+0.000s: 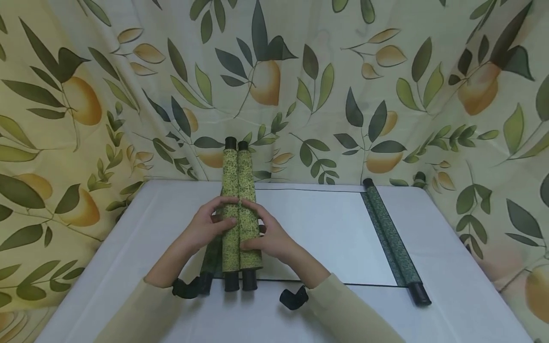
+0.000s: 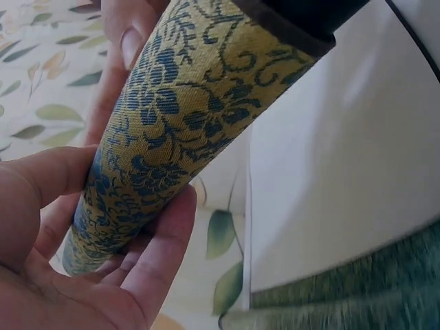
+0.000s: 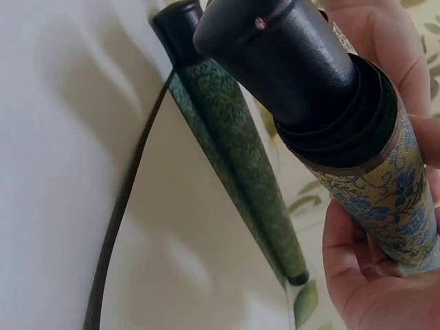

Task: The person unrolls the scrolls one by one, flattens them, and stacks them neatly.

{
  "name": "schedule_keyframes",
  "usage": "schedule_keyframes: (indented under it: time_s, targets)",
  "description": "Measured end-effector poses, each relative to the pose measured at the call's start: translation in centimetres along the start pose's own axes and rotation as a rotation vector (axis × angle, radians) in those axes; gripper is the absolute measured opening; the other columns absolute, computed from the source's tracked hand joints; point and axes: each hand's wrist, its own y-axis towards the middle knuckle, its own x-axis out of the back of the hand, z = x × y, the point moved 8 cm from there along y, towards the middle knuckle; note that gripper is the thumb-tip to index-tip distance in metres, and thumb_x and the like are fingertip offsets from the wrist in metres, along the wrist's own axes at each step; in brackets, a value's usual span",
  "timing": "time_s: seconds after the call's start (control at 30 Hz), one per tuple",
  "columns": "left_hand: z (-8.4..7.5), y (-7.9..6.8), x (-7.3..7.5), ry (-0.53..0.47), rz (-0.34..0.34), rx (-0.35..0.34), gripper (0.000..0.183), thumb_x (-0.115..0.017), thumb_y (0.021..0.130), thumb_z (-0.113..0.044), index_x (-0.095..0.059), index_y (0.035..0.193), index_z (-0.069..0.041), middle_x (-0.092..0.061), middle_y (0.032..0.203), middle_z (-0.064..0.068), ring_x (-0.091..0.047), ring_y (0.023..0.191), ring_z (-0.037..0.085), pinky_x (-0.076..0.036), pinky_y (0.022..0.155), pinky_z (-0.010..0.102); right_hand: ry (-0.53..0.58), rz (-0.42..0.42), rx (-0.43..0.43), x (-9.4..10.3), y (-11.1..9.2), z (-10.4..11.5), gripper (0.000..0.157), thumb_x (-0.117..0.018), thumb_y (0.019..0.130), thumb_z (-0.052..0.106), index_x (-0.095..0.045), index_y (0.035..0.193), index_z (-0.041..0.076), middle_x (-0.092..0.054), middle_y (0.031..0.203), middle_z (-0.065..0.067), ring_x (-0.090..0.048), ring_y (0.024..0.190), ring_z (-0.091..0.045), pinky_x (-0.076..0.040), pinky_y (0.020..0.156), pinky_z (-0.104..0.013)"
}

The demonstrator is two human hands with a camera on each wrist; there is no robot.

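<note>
Both hands hold a gold scroll (image 1: 248,190) as two rolls side by side, patterned with blue flowers and tipped with black knobs. My left hand (image 1: 212,226) grips the left roll, thumb on the near face and fingers round its outer side. The right hand (image 1: 274,238) grips the right roll in the same way. The two hands' fingertips meet near the seam between the rolls. In the right wrist view, a black knob (image 3: 295,75) juts out of the brocade end. The rolls overlap the left part of a green scroll on the table.
The green scroll lies spread out, its white sheet (image 1: 317,233) edged in black. Its right green roller (image 1: 392,233) slants along the right side; its left green roller (image 1: 212,257) is partly hidden. A white table (image 1: 446,267) stands against a leaf-and-fruit patterned curtain (image 1: 317,143).
</note>
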Motion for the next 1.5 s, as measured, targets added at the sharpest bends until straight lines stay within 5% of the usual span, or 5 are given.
schedule_keyframes:
  time_s: [0.17,0.37,0.47,0.7,1.5]
  targets:
    - [-0.1,1.0,-1.3,-0.006,-0.017,-0.021,0.049,-0.070,0.093,-0.012,-0.054,0.140,-0.017,-0.047,0.148,0.007,-0.047,0.133,0.038,-0.051,0.093,0.044,-0.015,-0.060,0.027,1.6,-0.7,0.1,0.089,-0.080,0.082,0.014,-0.032,0.152,0.043,-0.027,0.159,0.011,-0.037,0.139,-0.033,-0.042,0.103,-0.055]
    - [-0.1,2.2,-3.4,-0.048,0.008,-0.004,0.050,-0.072,0.093,-0.017,-0.055,0.139,-0.022,-0.045,0.149,0.002,-0.062,0.116,0.036,-0.054,0.086,0.040,-0.026,-0.131,0.054,3.9,-1.6,0.3,0.090,-0.081,0.081,0.015,-0.033,0.152,0.040,-0.020,0.163,0.008,-0.013,0.151,-0.029,-0.025,0.113,-0.063]
    - [-0.4,2.8,-4.0,-0.050,0.002,-0.005,0.048,-0.072,0.093,-0.016,-0.056,0.138,-0.023,-0.045,0.149,0.000,-0.062,0.115,0.033,-0.054,0.083,0.037,-0.019,-0.147,0.044,4.9,-1.9,0.1,0.090,-0.079,0.081,0.013,-0.032,0.152,0.041,-0.018,0.163,0.005,-0.021,0.148,-0.037,-0.034,0.108,-0.061]
    - [-0.6,4.1,-5.4,-0.096,0.016,-0.012,0.050,-0.072,0.091,-0.009,-0.057,0.138,-0.017,-0.045,0.150,0.005,-0.065,0.110,0.028,-0.054,0.079,0.033,0.067,-0.159,0.013,6.3,-2.4,-0.7,0.094,-0.072,0.079,0.002,-0.028,0.154,0.038,-0.044,0.146,-0.016,-0.057,0.118,-0.034,-0.051,0.092,-0.043]
    - [-0.7,3.1,-6.5,-0.174,0.063,0.009,0.050,-0.073,0.091,-0.010,-0.056,0.137,-0.017,-0.048,0.146,0.007,-0.065,0.112,0.026,-0.055,0.083,0.034,0.100,-0.157,-0.032,7.2,-4.2,-0.5,0.086,-0.069,0.090,0.008,-0.023,0.156,0.037,-0.042,0.142,-0.023,-0.057,0.118,-0.045,-0.055,0.085,-0.042]
